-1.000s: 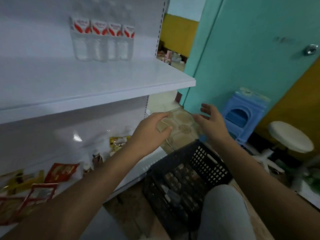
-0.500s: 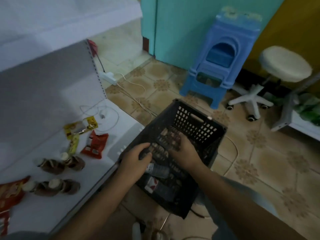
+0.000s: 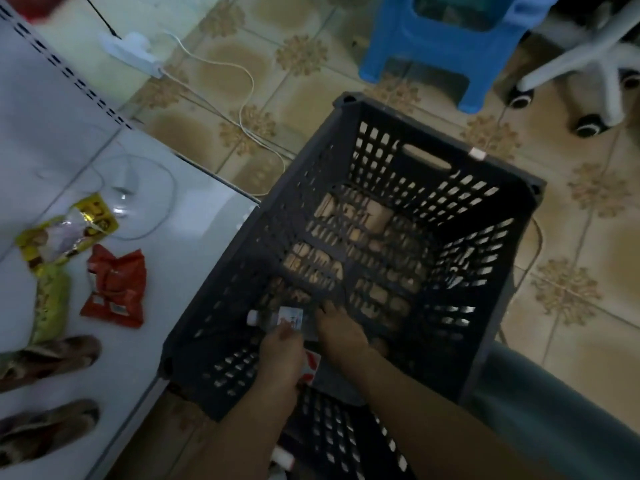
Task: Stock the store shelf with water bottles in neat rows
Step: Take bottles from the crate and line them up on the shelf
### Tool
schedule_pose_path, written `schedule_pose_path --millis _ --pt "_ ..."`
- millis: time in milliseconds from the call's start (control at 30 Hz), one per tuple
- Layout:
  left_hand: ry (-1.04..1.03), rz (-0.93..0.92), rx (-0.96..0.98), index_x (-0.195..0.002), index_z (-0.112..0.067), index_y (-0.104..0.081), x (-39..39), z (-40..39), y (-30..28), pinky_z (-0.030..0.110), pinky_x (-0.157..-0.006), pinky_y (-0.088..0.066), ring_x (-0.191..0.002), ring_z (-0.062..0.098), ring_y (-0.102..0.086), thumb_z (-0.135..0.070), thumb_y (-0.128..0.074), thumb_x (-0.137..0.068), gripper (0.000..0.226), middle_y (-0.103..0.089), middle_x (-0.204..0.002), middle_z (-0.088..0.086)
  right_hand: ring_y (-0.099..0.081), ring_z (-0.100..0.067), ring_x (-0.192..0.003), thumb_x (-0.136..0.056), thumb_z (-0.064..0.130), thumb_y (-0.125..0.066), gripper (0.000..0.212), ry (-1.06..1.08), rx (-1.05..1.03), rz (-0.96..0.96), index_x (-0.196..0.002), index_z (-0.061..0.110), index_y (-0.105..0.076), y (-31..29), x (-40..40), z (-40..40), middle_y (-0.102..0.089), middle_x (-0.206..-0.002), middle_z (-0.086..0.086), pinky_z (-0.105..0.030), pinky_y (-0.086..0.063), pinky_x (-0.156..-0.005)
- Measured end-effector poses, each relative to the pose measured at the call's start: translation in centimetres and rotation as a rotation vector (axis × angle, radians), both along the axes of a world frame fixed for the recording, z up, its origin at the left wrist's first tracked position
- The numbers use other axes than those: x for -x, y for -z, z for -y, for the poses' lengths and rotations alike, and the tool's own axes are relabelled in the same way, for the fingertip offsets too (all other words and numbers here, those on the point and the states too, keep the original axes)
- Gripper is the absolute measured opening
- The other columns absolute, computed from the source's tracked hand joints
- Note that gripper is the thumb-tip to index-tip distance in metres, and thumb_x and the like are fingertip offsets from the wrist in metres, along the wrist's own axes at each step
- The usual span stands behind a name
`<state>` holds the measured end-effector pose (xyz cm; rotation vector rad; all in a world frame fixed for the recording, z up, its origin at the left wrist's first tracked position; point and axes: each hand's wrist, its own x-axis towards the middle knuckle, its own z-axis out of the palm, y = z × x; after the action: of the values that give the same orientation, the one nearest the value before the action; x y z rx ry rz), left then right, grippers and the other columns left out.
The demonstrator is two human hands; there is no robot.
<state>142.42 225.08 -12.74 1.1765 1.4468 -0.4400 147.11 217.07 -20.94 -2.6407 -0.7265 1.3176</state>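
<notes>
Where the left hand [image 3: 281, 355] curls its fingers on a water bottle [image 3: 277, 318] lying in the black crate [image 3: 426, 161], the right hand [image 3: 341, 336] reaches beside it; its grasp is unclear. A second bottle [image 3: 311, 367] lies half hidden beneath.
</notes>
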Motion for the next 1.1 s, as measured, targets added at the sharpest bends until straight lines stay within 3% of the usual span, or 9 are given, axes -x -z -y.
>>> schedule_pose_path --millis 133,333,467,533,633,767,900,967,1100 --pt "0.041 -0.091 -0.029 -0.123 -0.004 -0.058 -0.6 -1.0 4.0 0.037 -0.081 -0.051 -0.092 0.032 -0.06 -0.021 -0.041 -0.1 0.033 -0.062 -0.107 0.018 -0.039 -0.035 -0.128 -0.097 0.018 -0.051 0.051 -0.023 -0.013 0.05 -0.143 0.005 -0.034 3.9 0.3 -1.0 -0.038 -0.14 -0.017 -0.044 -0.038 -0.1" --pt "0.039 -0.185 0.012 -0.118 0.0 -0.058 -0.6 -1.5 5.7 0.03 -0.07 -0.046 -0.076 0.025 -0.055 -0.015 -0.041 -0.099 0.029 -0.059 -0.087 0.012 -0.043 -0.035 -0.125 -0.088 0.025 -0.063 0.057 0.027 -0.041 0.029 -0.138 0.007 -0.041 5.8 -0.1 -1.7 -0.045 -0.136 -0.016 -0.041 -0.037 -0.103" --pt "0.061 -0.145 0.077 -0.122 -0.002 -0.056 -0.5 -1.2 5.3 0.039 -0.077 -0.055 -0.082 0.025 -0.058 -0.016 -0.046 -0.096 0.032 -0.061 -0.119 0.02 -0.055 -0.031 -0.117 -0.08 0.037 -0.074 0.059 0.253 -0.074 -0.021 -0.129 0.012 -0.053 4.3 -0.4 -0.5 -0.055 -0.129 -0.012 -0.036 -0.048 -0.094" --pt "0.046 -0.115 0.077 -0.123 -0.003 -0.056 -1.1 -0.6 4.1 0.041 -0.076 -0.055 -0.076 0.025 -0.059 -0.016 -0.046 -0.096 0.031 -0.061 -0.121 0.021 -0.06 -0.029 -0.11 -0.076 0.047 -0.075 0.059 0.378 -0.142 0.015 -0.121 0.013 -0.058 2.6 -0.4 0.5 -0.06 -0.121 -0.011 -0.032 -0.051 -0.087" --pt "0.039 0.0 0.06 -0.118 -0.007 -0.062 -2.1 0.7 1.3 0.035 -0.073 -0.054 -0.083 0.023 -0.062 -0.012 -0.047 -0.094 0.028 -0.066 -0.113 0.016 -0.064 -0.026 -0.099 -0.078 0.057 -0.069 0.059 0.498 -0.199 0.094 -0.114 0.011 -0.061 -1.4 -1.0 1.8 -0.065 -0.111 -0.01 -0.029 -0.049 -0.076" --pt "-0.041 0.199 0.107 -0.09 -0.011 -0.072 -3.4 2.5 -5.1 0.033 -0.067 -0.055 -0.081 0.029 -0.067 -0.006 -0.053 -0.088 0.019 -0.072 -0.087 0.014 -0.061 -0.026 -0.105 -0.083 0.053 -0.065 0.055 0.517 -0.239 0.202 -0.118 0.013 -0.057 -9.1 -2.8 2.2 -0.059 -0.118 -0.008 -0.032 -0.051 -0.082" --pt "0.021 0.393 0.045 -0.093 -0.016 -0.072 -3.9 3.1 -13.2 0.036 -0.079 -0.055 -0.086 0.029 -0.068 -0.005 -0.051 -0.086 0.025 -0.073 -0.088 0.009 -0.055 -0.025 -0.11 -0.083 0.058 -0.061 0.055 0.439 -0.297 0.403 -0.117 0.016 -0.05 -17.8 -4.1 2.7 -0.052 -0.12 -0.003 -0.037 -0.049 -0.082" --pt "0.058 0.509 -0.009 -0.099 -0.023 -0.072 -3.6 2.9 -18.5 0.036 -0.082 -0.055 -0.09 0.022 -0.067 -0.012 -0.051 -0.087 0.026 -0.072 -0.097 0.004 -0.057 -0.024 -0.105 -0.081 0.063 -0.059 0.054 0.466 -0.366 0.489 -0.112 0.02 -0.05 -23.3 -4.2 2.7 -0.053 -0.114 -0.001 -0.038 -0.051 -0.079" --pt "0.133 0.809 -0.142 -0.1 -0.029 -0.072 -2.3 2.0 -30.1 0.035 -0.081 -0.056 -0.085 0.013 -0.069 -0.02 -0.056 -0.089 0.021 -0.074 -0.089 -0.006 -0.063 -0.018 -0.088 -0.07 0.076 -0.054 0.057 0.561 -0.589 0.629 -0.099 0.026 -0.051 -34.8 -3.3 2.1 -0.06 -0.097 0.005 -0.041 -0.054 -0.074"
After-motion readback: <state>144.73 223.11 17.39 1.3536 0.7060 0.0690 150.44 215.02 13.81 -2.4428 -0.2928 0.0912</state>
